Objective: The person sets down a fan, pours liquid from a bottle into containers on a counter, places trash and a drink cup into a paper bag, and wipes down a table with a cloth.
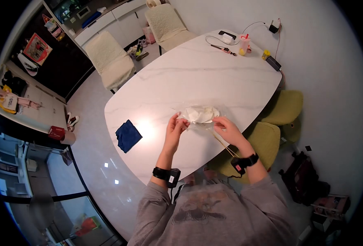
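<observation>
A white, petal-like crumpled bundle (200, 114) lies on the near part of the marble-patterned table, within clear plastic wrap (226, 110). Thin yellowish stems (223, 144) run from beneath it toward the table's near edge, passing beside my right wrist. My left hand (176, 128) is at the left side of the bundle, fingers curled and pinching the wrap's edge. On the other side, my right hand (228, 130) has its fingers closed on the wrap at the bundle's lower right. How firmly each hand grips is hard to see.
A folded dark blue cloth (128, 136) lies left on the table (173, 82). At the far right end stand a pink cup (244, 44), a yellow-capped item (265, 54), cables and a black adapter (273, 63). Green chairs (263, 141) and cream chairs (109, 59) border the table.
</observation>
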Demonstrator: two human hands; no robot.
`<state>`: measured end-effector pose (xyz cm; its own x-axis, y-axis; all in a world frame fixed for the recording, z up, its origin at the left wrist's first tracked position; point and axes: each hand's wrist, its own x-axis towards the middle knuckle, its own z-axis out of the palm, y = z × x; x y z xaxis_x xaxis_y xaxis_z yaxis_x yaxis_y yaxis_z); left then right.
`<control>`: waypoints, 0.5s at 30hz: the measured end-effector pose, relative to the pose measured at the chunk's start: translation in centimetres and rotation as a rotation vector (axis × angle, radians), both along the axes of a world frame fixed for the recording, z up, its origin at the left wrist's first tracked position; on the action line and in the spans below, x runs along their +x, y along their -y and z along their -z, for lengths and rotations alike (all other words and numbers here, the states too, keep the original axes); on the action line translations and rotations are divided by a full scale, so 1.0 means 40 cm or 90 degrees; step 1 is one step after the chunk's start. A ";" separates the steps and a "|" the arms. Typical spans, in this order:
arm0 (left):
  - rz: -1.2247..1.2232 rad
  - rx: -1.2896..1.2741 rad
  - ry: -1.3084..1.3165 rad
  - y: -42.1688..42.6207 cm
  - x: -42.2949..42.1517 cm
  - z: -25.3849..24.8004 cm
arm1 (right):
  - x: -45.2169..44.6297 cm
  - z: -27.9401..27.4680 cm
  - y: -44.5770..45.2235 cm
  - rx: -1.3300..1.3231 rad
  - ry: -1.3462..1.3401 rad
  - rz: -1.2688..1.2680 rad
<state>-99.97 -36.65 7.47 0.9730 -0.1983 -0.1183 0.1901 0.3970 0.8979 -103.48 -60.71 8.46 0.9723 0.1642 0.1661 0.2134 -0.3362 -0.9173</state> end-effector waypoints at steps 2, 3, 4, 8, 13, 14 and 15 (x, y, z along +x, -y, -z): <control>-0.033 -0.039 -0.036 -0.028 0.004 -0.016 | -0.065 0.008 0.018 -0.026 -0.036 0.061; -0.042 -0.076 -0.045 -0.043 0.005 -0.019 | -0.098 0.015 0.029 -0.047 -0.069 0.121; -0.052 -0.085 -0.043 -0.055 0.006 -0.025 | -0.125 0.042 0.043 -0.048 -0.073 0.120; -0.077 -0.080 -0.025 -0.097 0.004 -0.057 | -0.182 0.199 0.105 -0.147 -0.166 0.181; -0.168 -0.061 0.005 -0.198 -0.021 -0.104 | -0.183 0.345 0.107 -0.372 -0.170 0.178; -0.193 -0.054 0.009 -0.220 -0.031 -0.115 | -0.176 0.345 0.092 -0.458 -0.185 0.161; -0.219 -0.047 0.014 -0.242 -0.041 -0.123 | -0.168 0.344 0.078 -0.545 -0.198 0.141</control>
<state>-101.62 -26.97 12.40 0.9864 0.1346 -0.0939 0.0147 0.4978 0.8672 -110.19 -63.82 -5.30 0.9767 -0.0840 -0.1976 -0.1494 -0.9269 -0.3444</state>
